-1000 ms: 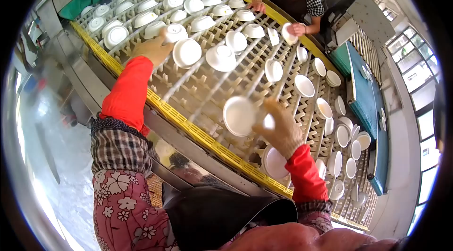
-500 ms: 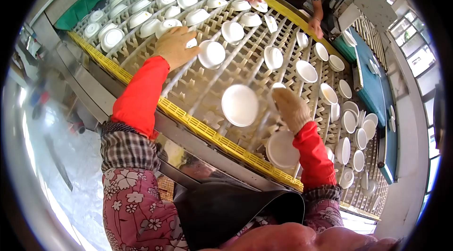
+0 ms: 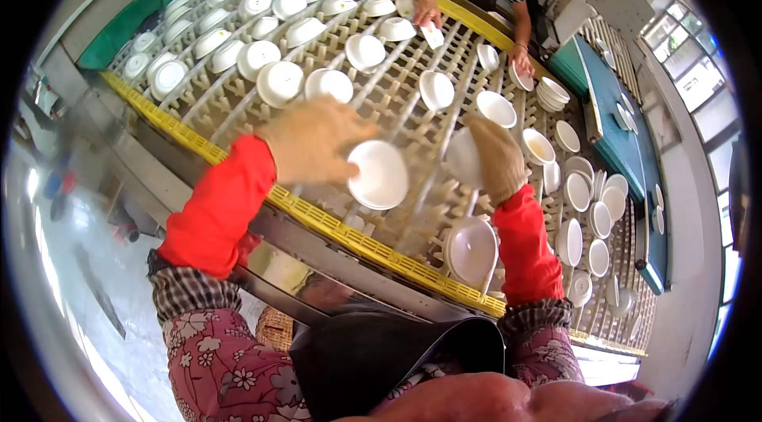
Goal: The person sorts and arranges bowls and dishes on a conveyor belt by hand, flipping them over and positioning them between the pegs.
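Left hand (image 3: 313,140) has shifted down to the near white bowl (image 3: 379,174) over the yellow-edged rack (image 3: 373,246); fingers part-curled at its rim, blurred, can't tell if gripping. Right hand (image 3: 498,160): fingers closed on a tilted bowl (image 3: 463,158). Separate bowls, so hands work independently.

Over the hands (image 3: 317,140) go what look like tan gloves (image 3: 498,160), then plain bright red sleeves (image 3: 218,208). Gathered cuffs (image 3: 194,295) in dark-and-pale check come next, above dusty pink flowered cloth (image 3: 230,366) with white blooms. A smooth black apron (image 3: 357,358) curls at its edge.
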{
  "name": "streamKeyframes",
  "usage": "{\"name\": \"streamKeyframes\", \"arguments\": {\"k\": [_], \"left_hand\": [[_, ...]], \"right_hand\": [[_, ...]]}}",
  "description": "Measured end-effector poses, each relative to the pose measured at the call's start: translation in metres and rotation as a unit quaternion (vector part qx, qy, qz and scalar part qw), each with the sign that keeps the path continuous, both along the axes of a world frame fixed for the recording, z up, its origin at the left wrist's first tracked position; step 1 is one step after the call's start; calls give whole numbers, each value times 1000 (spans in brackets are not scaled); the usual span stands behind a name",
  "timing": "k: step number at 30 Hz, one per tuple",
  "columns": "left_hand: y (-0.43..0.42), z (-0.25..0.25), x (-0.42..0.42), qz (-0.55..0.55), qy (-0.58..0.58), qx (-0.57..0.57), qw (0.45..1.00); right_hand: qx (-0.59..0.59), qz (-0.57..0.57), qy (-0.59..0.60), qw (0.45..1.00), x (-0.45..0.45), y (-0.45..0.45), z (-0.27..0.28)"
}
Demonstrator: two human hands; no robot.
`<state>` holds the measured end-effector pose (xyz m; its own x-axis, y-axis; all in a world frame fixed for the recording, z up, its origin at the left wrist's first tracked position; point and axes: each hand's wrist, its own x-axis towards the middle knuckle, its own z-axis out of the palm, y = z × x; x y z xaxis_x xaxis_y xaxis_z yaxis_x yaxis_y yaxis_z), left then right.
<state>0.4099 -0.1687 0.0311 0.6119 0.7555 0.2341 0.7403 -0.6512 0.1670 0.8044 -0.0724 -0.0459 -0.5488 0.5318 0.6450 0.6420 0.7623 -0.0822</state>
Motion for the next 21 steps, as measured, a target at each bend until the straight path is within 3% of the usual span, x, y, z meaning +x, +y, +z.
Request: {"name": "streamKeyframes", "arguments": {"k": [1,4,5,7,8,10,11,13,15,16,17,19,21], "left_hand": [[-3,-11,17,-113,-65,26,991],[-5,-37,48,-160,25,80,984],[-3,-36,49,-139,60,47,987],[0,-35,40,-97,132,-15,986],[-3,-42,37,-30,90,0,996],[1,-39,32,30,-32,-160,986],[2,-38,26,59,-93,-237,965],[19,-43,1,-24,-53,-76,995],[31,-46,-16,-95,-2,77,992],[18,-7,-16,-44,29,-14,999],[17,-5,-28,20,20,-21,999],[30,-17,-52,206,-39,-93,973],[43,-34,-68,371,-71,-80,922]], "right_hand": [[-36,-29,22,999,-10,-5,21],[-80,-38,111,990,-46,3,39],[-139,-37,99,985,-51,19,31],[-85,44,99,990,-48,31,0],[-130,25,127,983,-41,33,-19],[-269,-126,133,946,-33,1,16],[-245,-230,13,942,-23,-3,31],[66,-232,-13,970,33,16,1],[-108,-346,-51,930,77,4,17],[-162,-375,-56,911,114,16,-3],[-217,-403,-60,887,146,33,-29],[-162,-378,-120,904,169,28,-47],[-133,-370,-148,908,171,20,-53]]}}
